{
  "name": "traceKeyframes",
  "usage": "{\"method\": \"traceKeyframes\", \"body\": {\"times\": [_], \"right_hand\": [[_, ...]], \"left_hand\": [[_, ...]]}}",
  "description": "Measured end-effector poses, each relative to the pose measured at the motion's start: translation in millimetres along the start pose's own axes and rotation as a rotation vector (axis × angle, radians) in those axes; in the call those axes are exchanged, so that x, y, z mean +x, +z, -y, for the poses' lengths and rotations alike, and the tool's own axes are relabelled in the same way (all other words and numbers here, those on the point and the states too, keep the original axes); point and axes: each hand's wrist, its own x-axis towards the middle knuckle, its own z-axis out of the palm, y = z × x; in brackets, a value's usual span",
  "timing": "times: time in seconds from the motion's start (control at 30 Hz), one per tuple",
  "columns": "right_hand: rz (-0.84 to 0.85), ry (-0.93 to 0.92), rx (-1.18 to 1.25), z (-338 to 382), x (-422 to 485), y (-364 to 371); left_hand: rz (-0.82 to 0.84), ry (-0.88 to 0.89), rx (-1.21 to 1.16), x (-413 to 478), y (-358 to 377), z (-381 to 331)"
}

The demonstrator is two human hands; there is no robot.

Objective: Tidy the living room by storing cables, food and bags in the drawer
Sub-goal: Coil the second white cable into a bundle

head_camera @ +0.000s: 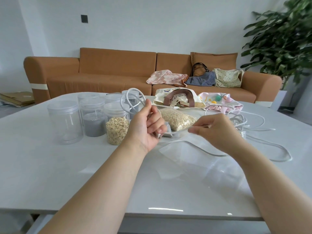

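White cable [133, 89] is looping out of my left grip [148, 125], which is curling round its coil; my right grip [217, 130] is pinching the strand over the middle of the worktop [50, 166].

The plant [283, 39] is blurred and cut by the right edge. The left hand [148, 125] hides part of the white cable [133, 89] and a grey packet [168, 133], perhaps a sachet.

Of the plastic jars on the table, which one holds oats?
The front-row jar nearest the left hand, filled with pale flakes. The grey-powder jar stands beside it; the leftmost jar looks empty.
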Motion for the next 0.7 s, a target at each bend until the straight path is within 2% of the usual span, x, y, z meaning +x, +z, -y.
{"method": "traceKeyframes", "body": {"times": [0.1,0.2,0.27,0.37,0.53,0.7], "right_hand": [[-0.112,-0.050,0.001,-2,3,-7],[-0.006,-0.206,-0.173,-3,3,-6],[0.040,-0.225,-0.231,-6,3,-6],[-0.026,-0.161,-0.173,-4,3,-9],[-0.177,-0.126,-0.019,8,-1,-12],[-0.120,-0.276,-0.005,12,0,-10]], "left_hand": [[-0.047,-0.091,0.267,1,0,3],[-0.089,-0.146,0.471,0,0,8],[-0.121,-0.163,0.505,1,-2,5],[-0.124,-0.224,0.516,2,-8,-3],[0.079,-0.424,0.731,-2,-4,3],[0.246,-0.515,0.883,-7,0,7]]}}
